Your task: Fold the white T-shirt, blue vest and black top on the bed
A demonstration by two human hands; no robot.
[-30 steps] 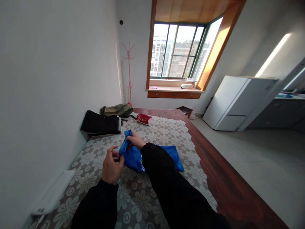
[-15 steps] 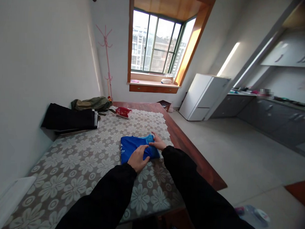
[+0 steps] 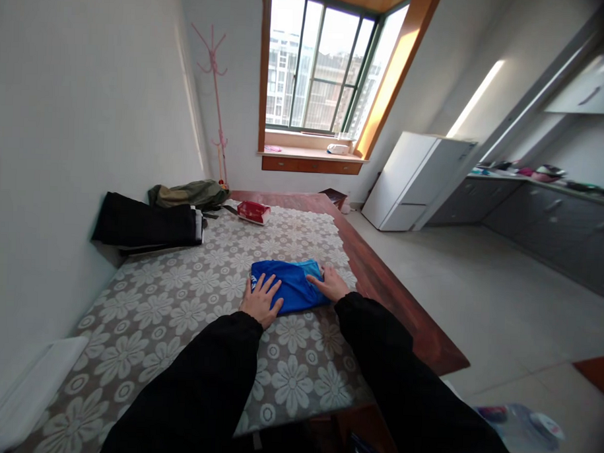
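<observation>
A folded blue garment (image 3: 292,287), seemingly a shirt, lies flat on the patterned tablecloth, with a lighter blue part at its far right and white print at its left edge. My left hand (image 3: 261,302) rests palm down on its left side, fingers spread over the cloth. At the right edge is my right hand (image 3: 333,284), its thumb stretched across the top and its fingers apart from the thumb along the side. Some of those fingertips are hard to make out. Both hands touch the fabric.
The table's reddish wooden rim (image 3: 403,309) runs along the right. Toward the back lie a red packet (image 3: 253,211), a black folded item (image 3: 146,222) and an olive bag (image 3: 189,194). A white item (image 3: 33,389) sits at near left; a plastic bottle (image 3: 520,424) is at lower right.
My left hand has moved from the middle of the garment to its left side and spread its fingers. My right hand stays at the right edge. The view has shifted slightly.
</observation>
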